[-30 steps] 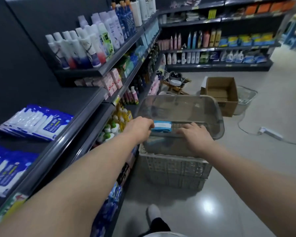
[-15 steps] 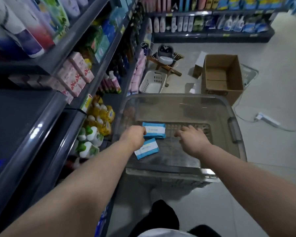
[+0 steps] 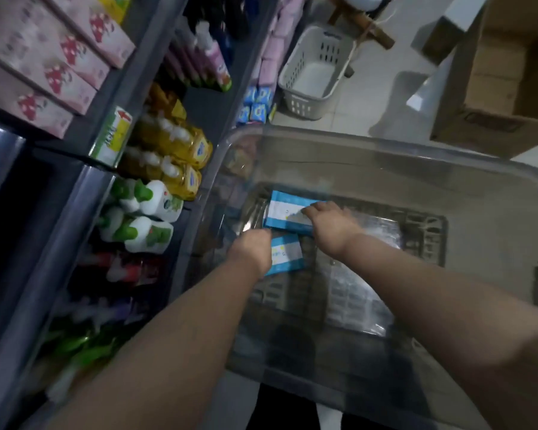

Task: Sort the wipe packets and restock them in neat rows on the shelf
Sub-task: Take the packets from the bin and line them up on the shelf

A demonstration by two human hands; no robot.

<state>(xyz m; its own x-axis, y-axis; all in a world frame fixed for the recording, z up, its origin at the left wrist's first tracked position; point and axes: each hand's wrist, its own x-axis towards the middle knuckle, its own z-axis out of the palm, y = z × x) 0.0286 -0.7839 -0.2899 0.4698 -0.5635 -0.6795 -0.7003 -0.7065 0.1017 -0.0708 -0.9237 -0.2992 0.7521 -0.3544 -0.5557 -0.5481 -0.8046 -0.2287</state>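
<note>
Down inside clear bin (image 3: 385,150), pickup step: R hand (image 3: 330,225) on far packet (image 3: 284,209), L hand (image 3: 252,249) on near packet (image 3: 288,254); can't tell grips. Next: lift both.

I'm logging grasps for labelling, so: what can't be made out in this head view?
- Head view, left hand: fingers hidden behind the hand's back; grip on the lower packet unclear.
- Head view, right hand: motion blur hides whether it pinches or only touches the upper packet.
- Print on both packets: blurred, unreadable.
- The cardboard box: cut off by the right edge.
</note>
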